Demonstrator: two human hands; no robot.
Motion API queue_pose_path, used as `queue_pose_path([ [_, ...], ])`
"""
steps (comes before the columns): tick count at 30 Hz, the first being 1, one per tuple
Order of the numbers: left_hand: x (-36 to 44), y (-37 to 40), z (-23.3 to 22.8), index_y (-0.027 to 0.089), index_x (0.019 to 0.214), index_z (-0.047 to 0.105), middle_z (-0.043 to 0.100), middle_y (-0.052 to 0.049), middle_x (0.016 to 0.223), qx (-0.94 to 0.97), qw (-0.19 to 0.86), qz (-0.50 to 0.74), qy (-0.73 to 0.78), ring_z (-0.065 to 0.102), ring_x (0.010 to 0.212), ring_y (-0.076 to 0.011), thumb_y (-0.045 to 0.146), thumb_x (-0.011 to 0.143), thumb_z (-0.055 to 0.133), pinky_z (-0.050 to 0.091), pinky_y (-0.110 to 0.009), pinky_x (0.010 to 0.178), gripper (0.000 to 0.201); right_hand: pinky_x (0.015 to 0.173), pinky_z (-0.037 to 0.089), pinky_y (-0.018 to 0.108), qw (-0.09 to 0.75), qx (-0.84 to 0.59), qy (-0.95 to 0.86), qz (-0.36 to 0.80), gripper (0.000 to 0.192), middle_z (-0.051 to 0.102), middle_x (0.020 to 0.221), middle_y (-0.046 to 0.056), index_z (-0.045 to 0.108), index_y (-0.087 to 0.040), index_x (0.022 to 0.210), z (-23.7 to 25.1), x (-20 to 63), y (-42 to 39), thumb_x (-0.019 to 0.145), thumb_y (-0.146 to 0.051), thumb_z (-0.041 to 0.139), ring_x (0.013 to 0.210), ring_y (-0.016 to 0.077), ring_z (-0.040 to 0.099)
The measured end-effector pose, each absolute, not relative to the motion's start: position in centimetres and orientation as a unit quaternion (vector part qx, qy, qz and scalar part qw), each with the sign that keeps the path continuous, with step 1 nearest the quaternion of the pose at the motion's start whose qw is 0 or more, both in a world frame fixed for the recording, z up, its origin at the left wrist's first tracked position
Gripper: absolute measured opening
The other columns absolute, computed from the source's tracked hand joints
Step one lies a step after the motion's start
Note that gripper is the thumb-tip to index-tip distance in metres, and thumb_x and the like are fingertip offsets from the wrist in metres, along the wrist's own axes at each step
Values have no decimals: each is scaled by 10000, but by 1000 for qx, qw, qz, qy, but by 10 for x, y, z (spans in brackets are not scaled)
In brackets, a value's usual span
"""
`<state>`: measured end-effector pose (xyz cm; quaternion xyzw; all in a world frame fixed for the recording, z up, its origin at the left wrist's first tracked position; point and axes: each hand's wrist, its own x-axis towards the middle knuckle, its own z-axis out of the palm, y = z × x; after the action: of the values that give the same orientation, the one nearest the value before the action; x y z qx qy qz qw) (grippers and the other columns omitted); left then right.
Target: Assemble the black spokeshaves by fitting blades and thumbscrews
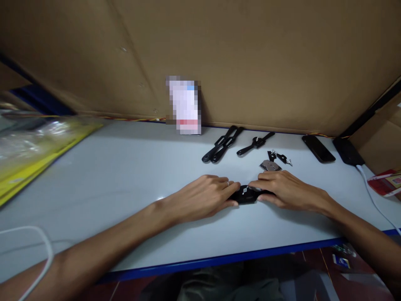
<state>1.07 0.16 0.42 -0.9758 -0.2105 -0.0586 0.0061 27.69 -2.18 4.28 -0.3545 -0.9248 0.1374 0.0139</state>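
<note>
Pinching a small black watch body (247,195) from both sides, that's what the fingers are up to. The left hand (203,194) has its fingers pressed together and curled against the left end of it, ring visible on one finger. The right hand (286,190) does the same on the right end, fingers close together and bent down over it. The watch body sits flat on the white counter (125,175), a bit right of the middle and toward the near edge, with a shiny bit showing on top between the two hands.

Moving outward: just beyond the right hand lies a small grey metal piece (270,166), and next to that some tiny black parts with pins (280,157). Further back there's a pair of black watch straps (223,144) lying side by side at an angle, and a single black strap piece (256,143) to their right. Off to the far right, a dark phone (318,149) lies flat, then a black charger block (347,151) with a white cable (372,196) trailing toward the near edge. A red packet (387,182) sits at the right edge.

Far side is a cardboard wall (250,54) with a blurred-out card (184,105) leaning on it. On the left, a yellow tray with clear plastic bags (34,146), kinda blurry.
</note>
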Motion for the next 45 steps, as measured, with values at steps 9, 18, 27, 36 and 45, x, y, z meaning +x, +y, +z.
queue_pose_path([
  [9,11,1,8,166,1023,577,653,-36,800,-972,8,-48,-229,590,623,-171,505,1089,318,396,-324,596,432,735,441,320,16,-366,-923,120,418,700,1042,86,602,-216,1362,46,275,-24,944,-197,609,881,216,607],
  [18,11,1,8,181,1001,563,657,-42,841,-977,34,-46,-207,594,644,-180,444,1098,315,379,-331,590,374,645,381,298,-24,-366,-928,63,433,696,1013,94,558,-203,1393,45,272,-30,962,-170,585,787,200,595],
  [27,12,1,8,176,1009,566,662,-42,843,-978,35,-49,-199,596,666,-188,405,1094,363,371,-336,590,317,653,381,295,-25,-365,-929,56,383,702,1016,96,583,-199,1332,45,271,-30,952,-153,581,812,204,608],
  [36,12,1,8,175,971,569,658,-38,842,-977,28,-47,-204,596,668,-175,425,1093,363,369,-328,590,347,701,412,315,-11,-371,-922,114,112,698,1031,80,618,-169,1073,45,272,-27,964,-192,612,894,212,617],
  [45,12,1,7,181,977,581,655,-36,843,-978,35,-47,-200,592,675,-180,413,1096,358,370,-341,588,343,574,288,297,-66,-321,-945,-12,151,679,957,51,616,-150,1013,47,265,-34,925,-43,557,841,199,594],
])
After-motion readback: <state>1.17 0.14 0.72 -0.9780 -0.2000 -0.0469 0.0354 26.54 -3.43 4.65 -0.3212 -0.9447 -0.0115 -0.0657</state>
